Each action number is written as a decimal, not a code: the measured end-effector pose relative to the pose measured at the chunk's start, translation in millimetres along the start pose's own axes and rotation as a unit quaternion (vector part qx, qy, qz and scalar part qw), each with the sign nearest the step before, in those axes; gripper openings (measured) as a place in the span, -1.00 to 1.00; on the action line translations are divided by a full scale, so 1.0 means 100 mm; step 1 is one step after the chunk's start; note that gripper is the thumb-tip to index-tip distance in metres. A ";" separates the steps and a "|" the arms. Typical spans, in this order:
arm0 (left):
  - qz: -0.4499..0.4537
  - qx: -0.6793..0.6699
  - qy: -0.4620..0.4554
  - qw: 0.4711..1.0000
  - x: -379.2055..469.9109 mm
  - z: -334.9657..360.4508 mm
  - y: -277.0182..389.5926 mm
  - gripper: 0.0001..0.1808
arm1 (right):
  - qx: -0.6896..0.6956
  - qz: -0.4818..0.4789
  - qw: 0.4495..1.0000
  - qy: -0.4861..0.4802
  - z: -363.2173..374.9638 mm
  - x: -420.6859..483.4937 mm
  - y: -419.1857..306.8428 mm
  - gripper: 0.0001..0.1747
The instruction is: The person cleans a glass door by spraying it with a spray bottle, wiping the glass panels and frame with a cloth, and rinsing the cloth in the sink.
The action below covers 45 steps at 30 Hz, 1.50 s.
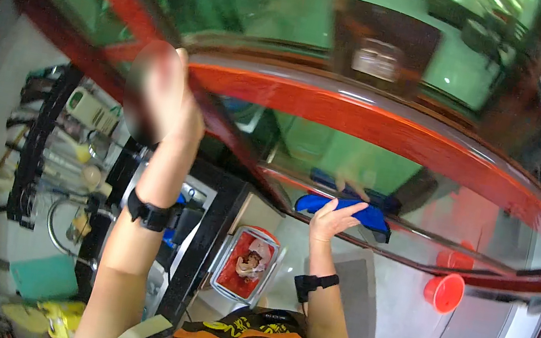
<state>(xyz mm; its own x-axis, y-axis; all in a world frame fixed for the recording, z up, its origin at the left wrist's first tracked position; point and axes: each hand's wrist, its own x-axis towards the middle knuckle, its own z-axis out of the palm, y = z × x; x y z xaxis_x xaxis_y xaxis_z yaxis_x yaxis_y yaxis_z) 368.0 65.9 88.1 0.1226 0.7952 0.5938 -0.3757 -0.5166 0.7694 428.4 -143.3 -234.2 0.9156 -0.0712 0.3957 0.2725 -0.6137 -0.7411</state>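
My right hand (334,222) lies over a blue cloth (365,220) at the lower part of a glass panel (339,145). Its fingers are spread, and the cloth's ends stick out on both sides; the glass mirrors hand and cloth. A glossy red-brown frame (365,117) surrounds the glass. Higher up on the left, my left hand (169,98) is raised by the frame's upright post (214,122). A blur covers most of that hand, so its fingers and any grip on the post cannot be made out.
A sink counter (207,228) with a curved faucet (58,225) runs along the left. Beside it stands a red-lined bin (235,265) holding waste. A grey mat (355,290) covers part of the floor. To the right are a red bucket (444,293) and a grey cabinet (478,324).
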 end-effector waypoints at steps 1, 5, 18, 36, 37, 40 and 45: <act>0.003 -0.007 -0.003 1.000 0.00 -0.03 -0.02 -0.75 | -0.087 -0.052 0.994 -0.033 -0.03 -0.10 -0.06 -0.21; -0.005 0.013 -0.004 1.000 0.01 -0.11 -0.04 -0.68 | -0.148 -0.259 0.883 -0.363 -0.09 0.02 -0.02 -0.44; 0.023 0.003 -0.044 0.999 0.01 -0.19 -0.03 -0.57 | -0.104 -0.737 0.602 -0.288 0.73 -0.07 -1.28 -0.55; -0.218 -0.039 -0.006 0.975 -0.90 -2.37 0.12 -0.82 | -0.228 -0.809 0.496 -0.220 0.28 0.21 -1.65 -0.52; -0.223 -0.056 -0.009 0.973 -0.98 -2.44 0.10 -0.81 | -0.165 -0.797 0.537 -0.223 0.10 0.39 -1.91 -0.59; -0.196 -0.074 -0.021 0.978 -1.04 -2.76 0.18 -0.81 | -0.102 -0.771 0.606 -0.167 -0.49 0.73 -2.84 -0.68; -0.212 -0.072 0.021 0.974 -0.93 -3.10 0.44 -0.82 | -0.050 -0.772 0.634 -0.011 -1.22 1.13 -3.98 -0.69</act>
<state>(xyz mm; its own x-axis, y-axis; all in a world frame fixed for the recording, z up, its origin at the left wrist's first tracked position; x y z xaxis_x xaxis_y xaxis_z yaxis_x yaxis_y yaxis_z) 54.8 67.3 -6.5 0.2575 0.9415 0.2173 -0.4242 -0.0919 0.9009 387.6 -3.2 171.9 -0.4151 0.6849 0.5989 0.8296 0.0148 0.5581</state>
